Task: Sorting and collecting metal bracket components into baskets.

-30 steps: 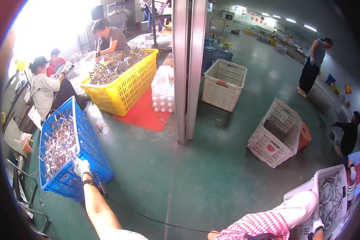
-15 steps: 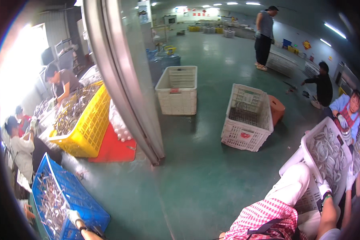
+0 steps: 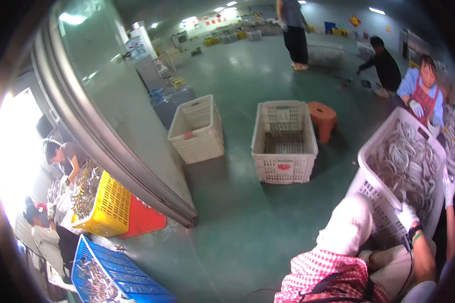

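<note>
My right hand (image 3: 407, 216), in a white glove with dark and green bands at the wrist, grips the near rim of a tall white plastic crate (image 3: 361, 177). Curved silvery-grey pieces (image 3: 409, 166) fill this crate; their kind I cannot make out. My left hand is below the picture's lower edge or hidden there. At the lower left stands a blue plastic crate (image 3: 136, 275) with a heap of thin, shiny pieces (image 3: 93, 278). A co-worker's gloved hand (image 3: 450, 188) is at the white crate's right side, apart from mine.
Two white crates (image 3: 215, 144) (image 3: 285, 174) stand on the green floor, with an orange stool (image 3: 322, 118) beside one. A metal-framed partition (image 3: 101, 136) rises left of centre. Behind it are a full yellow crate (image 3: 111, 204) and seated people. A co-worker (image 3: 422, 96) sits at the right.
The view has turned right and tilted up. My left hand, which was at the blue crate, has left the picture. My right hand stays on the white crate's rim.
</note>
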A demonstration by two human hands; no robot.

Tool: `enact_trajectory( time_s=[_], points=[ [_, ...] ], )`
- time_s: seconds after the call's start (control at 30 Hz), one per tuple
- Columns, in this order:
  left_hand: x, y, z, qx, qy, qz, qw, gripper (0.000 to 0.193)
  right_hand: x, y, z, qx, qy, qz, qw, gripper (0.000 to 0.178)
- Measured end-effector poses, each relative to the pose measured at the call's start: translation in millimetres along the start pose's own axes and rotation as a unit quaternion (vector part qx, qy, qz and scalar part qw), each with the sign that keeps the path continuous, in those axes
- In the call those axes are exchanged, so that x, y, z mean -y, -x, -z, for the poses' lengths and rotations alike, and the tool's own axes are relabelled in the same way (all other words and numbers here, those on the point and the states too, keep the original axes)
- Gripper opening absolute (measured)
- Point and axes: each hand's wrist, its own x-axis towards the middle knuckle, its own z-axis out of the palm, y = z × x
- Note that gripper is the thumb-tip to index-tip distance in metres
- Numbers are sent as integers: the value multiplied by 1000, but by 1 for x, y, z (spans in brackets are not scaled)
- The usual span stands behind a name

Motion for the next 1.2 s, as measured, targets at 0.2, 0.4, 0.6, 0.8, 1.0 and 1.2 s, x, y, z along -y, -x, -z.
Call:
enact_trajectory(
  time_s=[0.2, 0.4, 0.6, 0.8, 1.0, 1.2],
  points=[
    [-82, 55, 0, 130, 45, -66, 988, 29, 17, 13, -4, 20, 20, 12, 1000, 40],
    [-86, 146, 97, 229, 27, -46, 972, 17, 10, -3, -17, 20, -28, 77, 996, 47],
    [-205, 191, 118, 400, 203, 92, 889, 26, 14, -10, -23, 4, -228, 109, 968, 51],
    [-321, 242, 90, 455, 324, 153, 815, 30, -12, -27, -49, 51, -234, 74, 968, 48],
    [-383, 281, 143, 487, 375, 31, 788, 51, -20, -13, -7, 128, -190, 65, 971, 58],
    [-281, 315, 176, 345, 185, -261, 882, 45, 34, 17, 96, -71, -456, 222, 859, 42]
  ],
)
